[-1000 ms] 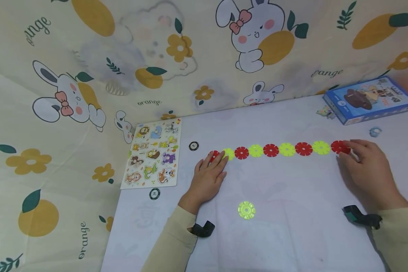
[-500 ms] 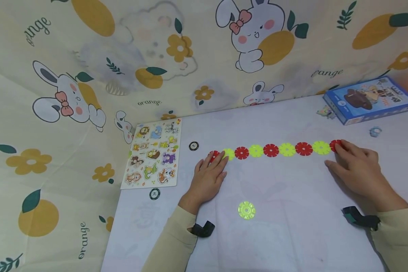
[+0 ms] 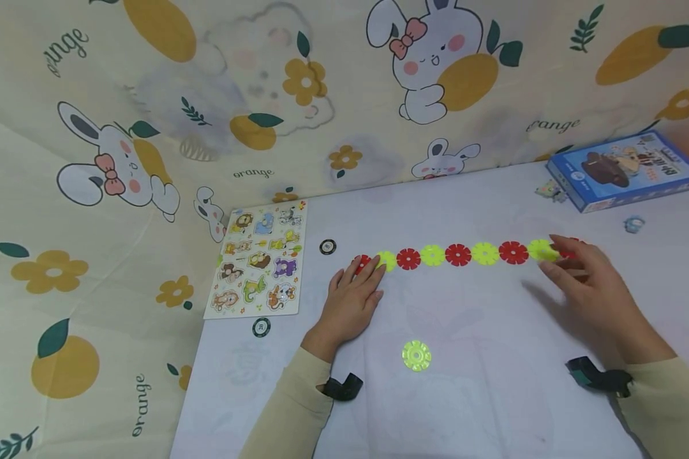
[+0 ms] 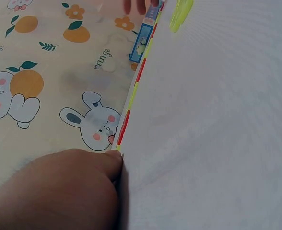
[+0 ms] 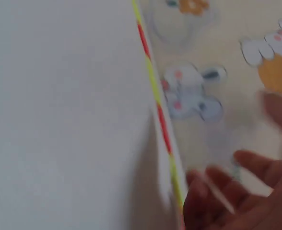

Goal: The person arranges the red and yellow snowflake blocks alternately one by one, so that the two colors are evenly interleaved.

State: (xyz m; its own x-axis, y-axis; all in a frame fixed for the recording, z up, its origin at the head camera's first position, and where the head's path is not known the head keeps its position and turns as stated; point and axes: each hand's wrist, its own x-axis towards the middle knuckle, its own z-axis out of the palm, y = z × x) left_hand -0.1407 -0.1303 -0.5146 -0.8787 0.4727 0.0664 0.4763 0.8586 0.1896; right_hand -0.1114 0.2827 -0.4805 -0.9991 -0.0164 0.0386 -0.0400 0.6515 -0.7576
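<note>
A row of flower-shaped plastic discs, red and lime green by turns, runs across the white tabletop in the head view; a red disc [image 3: 458, 255] lies near its middle. My left hand [image 3: 350, 305] rests flat at the left end, fingers over the end red disc [image 3: 360, 262] and the lime disc [image 3: 387, 260] beside it. Above the right end hovers my right hand [image 3: 600, 290], thumb and fingers apart with nothing between them. It partly covers the last red disc [image 3: 574, 246]; the lime disc [image 3: 541, 250] adjoins it. Nearer me lies a single lime disc [image 3: 416, 356].
An animal picture board [image 3: 258, 261] lies at the left, with a black round token [image 3: 327, 247] beside it and another black token [image 3: 261, 327] below. At the back right are a blue box [image 3: 626, 171] and a small blue figure [image 3: 634, 224].
My right hand has let go of the last red disc at the row's right end, then lifted and shifted slightly left. The left hand has stayed in place.
</note>
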